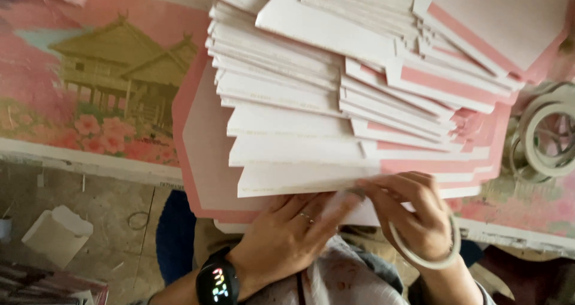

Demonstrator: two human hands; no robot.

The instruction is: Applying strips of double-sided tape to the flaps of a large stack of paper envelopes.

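Note:
A fanned stack of white and pink card sheets [335,89] lies overlapped on the table, each sheet offset from the one above. My left hand [287,233], with a ring and a black watch on the wrist, rests flat against the nearest sheet's lower edge [287,182]. My right hand [413,212] pinches that same edge with fingertips close to the left hand's. A roll of white tape [440,254] hangs around my right wrist like a bracelet.
The table is covered by a pink printed cloth [90,83] with a house and flowers. Several tape rolls [548,137] lie at the right. Below left is a dirty floor with a white folded card [57,233] and scraps.

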